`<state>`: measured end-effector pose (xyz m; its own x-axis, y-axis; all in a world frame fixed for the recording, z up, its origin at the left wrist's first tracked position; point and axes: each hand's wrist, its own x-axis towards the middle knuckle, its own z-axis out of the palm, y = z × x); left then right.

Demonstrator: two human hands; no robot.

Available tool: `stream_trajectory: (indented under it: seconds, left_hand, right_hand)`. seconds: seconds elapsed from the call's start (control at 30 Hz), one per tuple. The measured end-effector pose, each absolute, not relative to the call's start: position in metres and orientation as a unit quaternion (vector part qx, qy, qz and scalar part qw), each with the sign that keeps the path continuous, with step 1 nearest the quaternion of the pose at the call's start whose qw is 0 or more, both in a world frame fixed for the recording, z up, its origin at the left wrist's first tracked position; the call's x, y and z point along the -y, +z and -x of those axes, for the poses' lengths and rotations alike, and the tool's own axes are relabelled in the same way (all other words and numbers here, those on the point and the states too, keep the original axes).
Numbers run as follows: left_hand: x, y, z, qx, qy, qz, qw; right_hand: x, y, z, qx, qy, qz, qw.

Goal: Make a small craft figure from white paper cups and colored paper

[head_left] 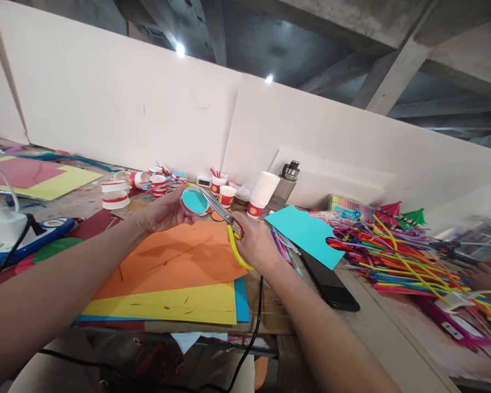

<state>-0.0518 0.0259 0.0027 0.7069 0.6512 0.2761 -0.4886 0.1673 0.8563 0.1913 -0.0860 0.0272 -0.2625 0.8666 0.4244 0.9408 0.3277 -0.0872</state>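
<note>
My left hand (pixel 169 212) is closed around the edge of a cut paper cup piece (pixel 195 200), whose round turquoise face is turned toward me. In my right hand (pixel 256 240) is a pair of scissors (pixel 217 207) with yellow handles, my fingers wrapped round the grips. The metal blades point up and left, with their tips at the right rim of the cup piece; whether they touch it I cannot tell. Below both hands lie orange paper (pixel 167 256) and yellow paper (pixel 167 305), stacked over blue sheets.
Cut cup pieces (pixel 117 195) sit at the back left. A stack of paper cups (pixel 264 191) and a bottle (pixel 287 183) stand behind. Rightward lie turquoise paper (pixel 305 232), a black phone (pixel 331 284) and colourful pipe cleaners (pixel 405 256). Another person's hand (pixel 485 281) shows at far right.
</note>
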Motion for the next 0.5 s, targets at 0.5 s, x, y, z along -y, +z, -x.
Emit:
stream_trajectory:
  seconds: [0.5]
  left_hand:
    - [-0.017,0.005,0.038,-0.054,0.462,-0.513,0.721]
  right_hand:
    - [0.082,0.023,-0.194,0.774,-0.08,0.583,0.235]
